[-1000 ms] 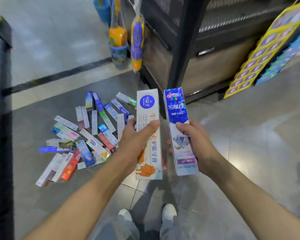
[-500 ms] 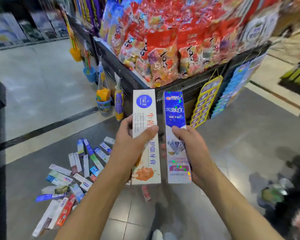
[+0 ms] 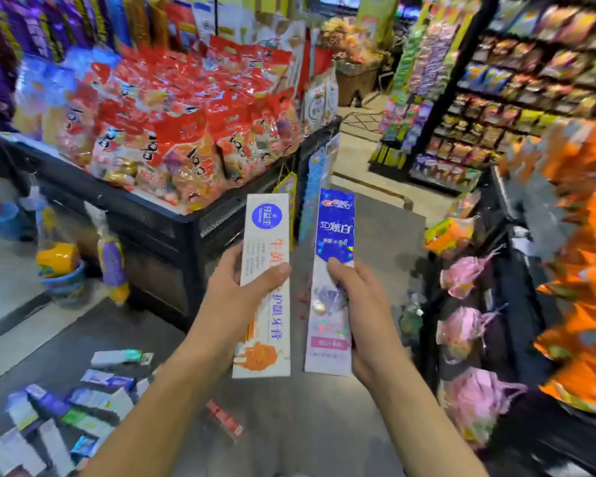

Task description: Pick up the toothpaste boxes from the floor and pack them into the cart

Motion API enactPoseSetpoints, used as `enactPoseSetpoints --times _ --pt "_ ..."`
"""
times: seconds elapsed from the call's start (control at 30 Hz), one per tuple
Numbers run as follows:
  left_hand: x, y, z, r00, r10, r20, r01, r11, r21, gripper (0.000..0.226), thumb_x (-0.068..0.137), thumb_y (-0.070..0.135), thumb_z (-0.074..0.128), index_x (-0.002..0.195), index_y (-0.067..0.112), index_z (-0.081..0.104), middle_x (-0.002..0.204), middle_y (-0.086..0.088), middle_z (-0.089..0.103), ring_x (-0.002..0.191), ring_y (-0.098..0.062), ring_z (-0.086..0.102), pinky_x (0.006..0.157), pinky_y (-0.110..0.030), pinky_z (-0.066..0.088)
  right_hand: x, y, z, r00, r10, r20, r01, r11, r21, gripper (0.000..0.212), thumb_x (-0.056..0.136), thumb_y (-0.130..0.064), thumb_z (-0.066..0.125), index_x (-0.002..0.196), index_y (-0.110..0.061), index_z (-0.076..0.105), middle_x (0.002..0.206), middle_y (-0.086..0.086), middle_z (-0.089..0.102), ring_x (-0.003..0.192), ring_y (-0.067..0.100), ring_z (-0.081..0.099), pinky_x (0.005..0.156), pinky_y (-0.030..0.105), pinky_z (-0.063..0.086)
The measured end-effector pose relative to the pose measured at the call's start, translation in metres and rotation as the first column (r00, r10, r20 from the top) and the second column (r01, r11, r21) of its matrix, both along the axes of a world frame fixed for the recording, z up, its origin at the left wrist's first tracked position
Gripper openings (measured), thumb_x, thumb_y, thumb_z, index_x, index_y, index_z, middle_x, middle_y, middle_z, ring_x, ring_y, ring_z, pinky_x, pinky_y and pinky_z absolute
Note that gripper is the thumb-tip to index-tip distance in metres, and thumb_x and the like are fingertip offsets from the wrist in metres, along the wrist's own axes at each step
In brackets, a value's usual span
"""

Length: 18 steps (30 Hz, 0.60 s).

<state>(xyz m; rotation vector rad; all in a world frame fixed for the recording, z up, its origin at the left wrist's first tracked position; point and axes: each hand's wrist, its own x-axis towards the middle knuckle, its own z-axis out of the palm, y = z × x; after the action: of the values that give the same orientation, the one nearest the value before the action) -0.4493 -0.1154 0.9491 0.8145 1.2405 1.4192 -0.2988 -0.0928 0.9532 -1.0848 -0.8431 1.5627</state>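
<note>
grey tiled shop floor [image 3: 375, 215] between snack shelves; both hands' fingers grip upright toothpaste boxes [image 3: 265, 287].

The left hand [image 3: 236, 297] holds a white toothpaste box [image 3: 264, 287] upright, the right hand [image 3: 362, 304] a blue toothpaste box [image 3: 332, 242] beside it, above other boxes on the floor [image 3: 83, 407].

Bright shop light, blurred edges, wide-angle distortion
</note>
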Motion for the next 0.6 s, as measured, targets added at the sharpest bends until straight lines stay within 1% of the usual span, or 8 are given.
enactPoseSetpoints --times 0.13,0.2,0.27,0.33,0.4,0.43,0.53,0.6 --pt "0.032 -0.008 0.003 0.975 -0.224 -0.015 0.224 0.975 -0.001 0.036 0.087 0.018 0.076 0.120 0.020 0.060 0.104 -0.005 0.077 0.080 -0.020 0.076 0.063 -0.031 0.061 0.040 -0.047 0.006 0.966 -0.259 0.010 0.259 0.965 0.038 0.029 0.095 -0.019 0.064 0.116 -0.001 0.056 0.090 0.019 0.067 0.066 0.028 0.065 0.072 0.044 0.053" --pt "0.058 -0.013 0.007 0.941 -0.338 -0.018 0.338 0.941 0.006 0.031 0.087 0.018 0.076 0.115 0.021 0.062 0.103 -0.004 0.078 0.081 -0.020 0.076 0.067 -0.035 0.063 0.067 -0.073 0.009 0.925 -0.379 0.011 0.378 0.924 0.051 0.023 0.095 -0.018 0.064 0.113 -0.005 0.058 0.092 0.019 0.067 0.068 0.028 0.065 0.072 0.042 0.053" --pt "0.089 -0.022 0.011 0.890 -0.455 -0.024 0.455 0.890 0.011 0.035 0.086 0.018 0.076 0.118 0.017 0.061 0.101 -0.004 0.078 0.079 -0.018 0.075 0.063 -0.033 0.061 0.094 -0.101 0.010 0.875 -0.485 -0.004 0.484 0.873 0.053 0.017 0.095 -0.017 0.064 0.108 -0.007 0.058 0.088 0.017 0.067 0.067 0.027 0.065 0.069 0.040 0.054" --pt "0.123 -0.032 0.014 0.833 -0.553 -0.029 0.553 0.832 0.030 0.036 0.087 0.016 0.076 0.119 0.012 0.060 0.098 -0.003 0.078 0.075 -0.015 0.074 0.056 -0.027 0.057 0.120 -0.128 0.011 0.816 -0.578 -0.012 0.578 0.815 0.050 0.011 0.095 -0.016 0.063 0.100 -0.009 0.056 0.078 0.012 0.066 0.060 0.024 0.064 0.064 0.036 0.053" --pt "0.160 -0.045 0.016 0.771 -0.636 -0.026 0.636 0.771 0.032 0.037 0.087 0.014 0.076 0.120 0.011 0.060 0.096 -0.003 0.078 0.071 -0.014 0.074 0.053 -0.026 0.056 0.147 -0.154 0.010 0.750 -0.662 -0.005 0.661 0.749 0.048 0.009 0.096 -0.015 0.062 0.100 -0.009 0.056 0.073 0.010 0.066 0.055 0.020 0.064 0.057 0.031 0.053" --pt "0.178 -0.051 0.016 0.739 -0.674 -0.022 0.674 0.738 0.031 0.038 0.087 0.014 0.075 0.121 0.012 0.060 0.097 -0.004 0.078 0.070 -0.014 0.074 0.053 -0.026 0.056 0.161 -0.166 0.009 0.714 -0.700 0.008 0.699 0.713 0.042 0.010 0.096 -0.016 0.062 0.100 -0.008 0.057 0.075 0.010 0.066 0.056 0.020 0.065 0.057 0.030 0.053" --pt "0.233 -0.073 0.013 0.638 -0.769 -0.029 0.769 0.637 0.047 0.041 0.087 0.013 0.075 0.124 0.013 0.059 0.102 -0.006 0.077 0.072 -0.014 0.074 0.055 -0.024 0.056 0.202 -0.199 0.003 0.614 -0.789 0.014 0.789 0.614 0.020 0.023 0.094 -0.019 0.066 0.109 -0.004 0.058 0.090 0.020 0.066 0.075 0.031 0.064 0.074 0.044 0.050" --pt "0.270 -0.088 0.007 0.580 -0.814 -0.032 0.814 0.578 0.055 0.042 0.086 0.013 0.076 0.124 0.014 0.059 0.101 -0.003 0.077 0.077 -0.015 0.074 0.059 -0.025 0.057 0.230 -0.218 -0.003 0.550 -0.835 0.005 0.835 0.550 0.001 0.029 0.094 -0.019 0.065 0.114 -0.001 0.056 0.091 0.023 0.065 0.073 0.032 0.062 0.074 0.046 0.050"
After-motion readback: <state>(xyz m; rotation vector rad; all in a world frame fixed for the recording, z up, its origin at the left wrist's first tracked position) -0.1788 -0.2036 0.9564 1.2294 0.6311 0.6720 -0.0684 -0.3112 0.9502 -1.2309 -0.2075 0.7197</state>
